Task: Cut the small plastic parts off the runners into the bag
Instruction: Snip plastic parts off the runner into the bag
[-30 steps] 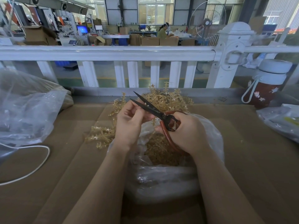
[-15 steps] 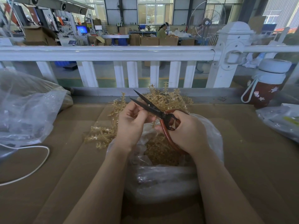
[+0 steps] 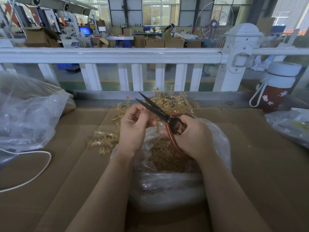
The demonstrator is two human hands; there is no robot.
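A: Nearest on the cardboard-covered table (image 3: 260,164): clear plastic bag (image 3: 168,186), mouth open, amber cut parts (image 3: 165,158) piled inside.

B: Hands?

A: Both over the bag mouth. Right hand (image 3: 195,136) grips the red-handled scissors (image 3: 167,117), fingers (image 3: 179,143) curled round the handle loops. Dark blades slightly apart, pointing up-left.

B: Left?

A: Left hand (image 3: 135,126) has fingers curled in, pinching something small right at the blades. Can't tell exactly what; a short amber stem shows just below the fingers.

B: Runners?

A: Amber plastic runners (image 3: 173,102) heaped on the table behind the hands, more (image 3: 105,139) lying left of the bag, touching its edge.

B: Rest?

A: Large crumpled clear bag (image 3: 28,113) far left, white cable (image 3: 33,174) looped in front of it. Another plastic bag (image 3: 289,124) at right. Red bottle with white lid (image 3: 274,91) back right. White railing (image 3: 117,56) along the table's far edge.
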